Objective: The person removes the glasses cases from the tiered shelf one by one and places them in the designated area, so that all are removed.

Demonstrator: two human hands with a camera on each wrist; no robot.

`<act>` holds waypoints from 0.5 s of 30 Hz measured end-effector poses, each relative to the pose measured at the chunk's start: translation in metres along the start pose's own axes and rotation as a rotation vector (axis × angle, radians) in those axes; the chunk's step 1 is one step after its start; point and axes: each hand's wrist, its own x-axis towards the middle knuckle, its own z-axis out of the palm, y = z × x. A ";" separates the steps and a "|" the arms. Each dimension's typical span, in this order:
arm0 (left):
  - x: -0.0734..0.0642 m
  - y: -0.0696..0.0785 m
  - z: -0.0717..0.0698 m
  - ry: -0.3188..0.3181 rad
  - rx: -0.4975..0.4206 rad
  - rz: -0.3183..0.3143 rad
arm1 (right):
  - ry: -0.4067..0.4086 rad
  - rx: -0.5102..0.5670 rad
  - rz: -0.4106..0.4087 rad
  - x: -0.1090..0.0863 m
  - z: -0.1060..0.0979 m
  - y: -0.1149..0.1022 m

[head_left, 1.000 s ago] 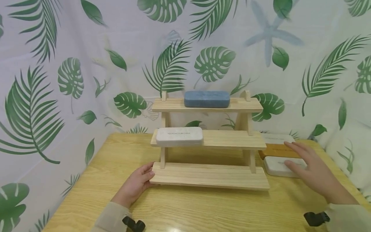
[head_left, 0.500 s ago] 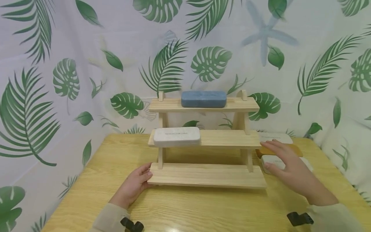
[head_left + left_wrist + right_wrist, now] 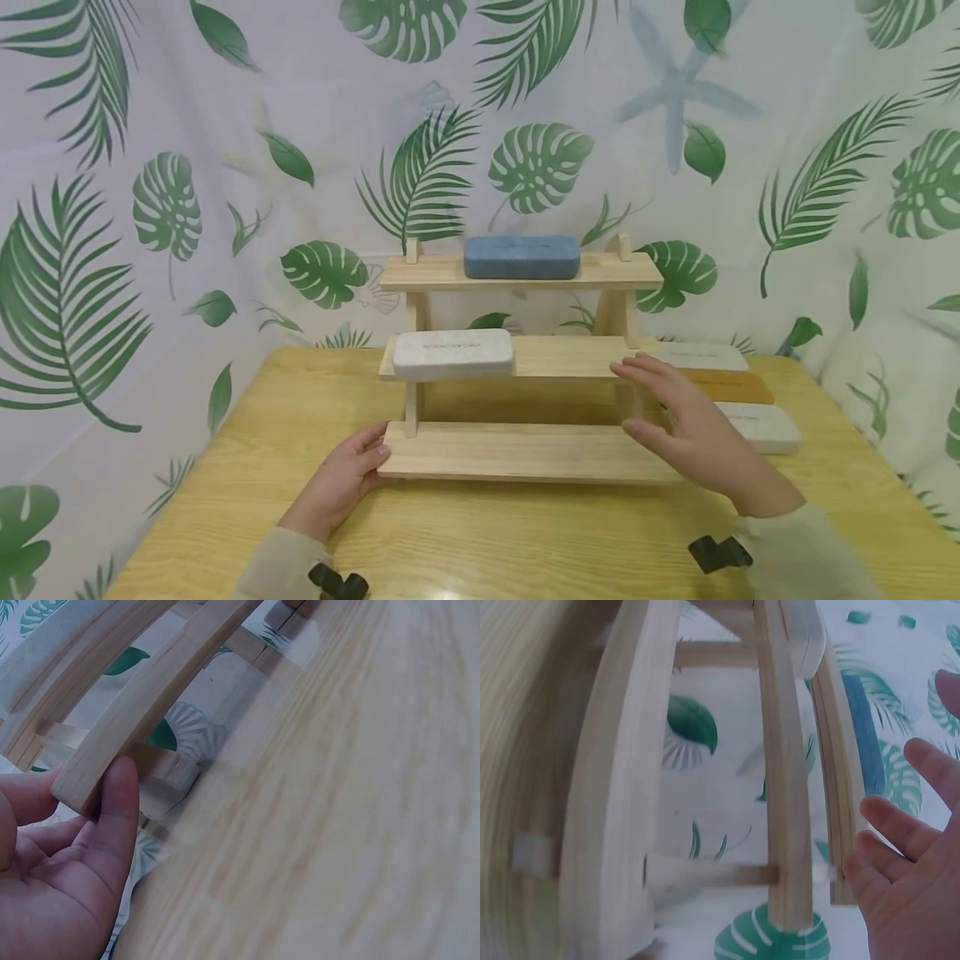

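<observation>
A three-tier wooden display rack [image 3: 510, 450] stands on the table. My left hand [image 3: 341, 483] grips the left end of its bottom shelf, thumb on one face and fingers on the other, as the left wrist view shows. My right hand [image 3: 693, 433] is held in front of the rack's right end, fingers spread and holding nothing. In the right wrist view, that hand [image 3: 922, 885] appears beside the shelves. A blue oblong case [image 3: 521, 257], like a glasses case, lies on the top shelf. On the middle shelf's left half sits a white one [image 3: 453, 352] with small lettering.
Right of the rack, three similar cases lie in a column on the wooden table [image 3: 525, 542]: a white case [image 3: 705, 357] at the back, an orange case [image 3: 731, 387], and a front white case [image 3: 768, 425] partly behind my right hand. A leaf-print cloth [image 3: 300, 100] hangs behind.
My right hand has moved left, from over the cases at the right to the rack's right end. My left hand keeps its grip on the bottom shelf. The view has turned slightly right.
</observation>
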 end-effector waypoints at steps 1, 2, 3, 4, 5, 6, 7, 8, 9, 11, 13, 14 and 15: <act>-0.001 -0.001 0.000 0.001 0.001 -0.002 | -0.008 0.011 -0.005 0.002 0.002 -0.002; -0.001 -0.002 0.000 0.004 0.005 -0.004 | -0.013 0.019 -0.012 0.004 0.004 -0.004; -0.001 -0.003 0.000 0.008 0.004 -0.006 | -0.015 0.023 -0.021 0.006 0.006 -0.006; -0.001 -0.003 0.000 0.016 0.002 -0.009 | -0.016 0.032 -0.032 0.008 0.007 -0.008; -0.001 -0.004 0.000 0.022 -0.003 -0.011 | -0.018 0.032 -0.043 0.011 0.009 -0.009; -0.001 -0.004 0.000 0.028 -0.009 -0.013 | -0.020 0.034 -0.054 0.013 0.011 -0.011; -0.001 -0.004 0.000 0.035 -0.012 -0.014 | -0.025 0.034 -0.062 0.015 0.012 -0.013; -0.001 -0.004 -0.001 0.040 -0.013 -0.015 | -0.025 0.029 -0.070 0.017 0.014 -0.014; 0.000 -0.004 -0.001 0.043 -0.013 -0.014 | -0.029 0.022 -0.079 0.018 0.016 -0.016; 0.000 -0.004 -0.001 0.037 -0.007 -0.014 | -0.040 0.009 -0.088 0.021 0.019 -0.019; 0.000 -0.004 -0.001 0.028 0.003 -0.010 | -0.047 -0.003 -0.094 0.024 0.021 -0.023; 0.000 -0.003 -0.001 0.026 0.004 -0.011 | -0.049 -0.010 -0.098 0.026 0.023 -0.024; 0.000 -0.003 0.000 0.025 0.005 -0.011 | -0.050 -0.013 -0.104 0.028 0.024 -0.026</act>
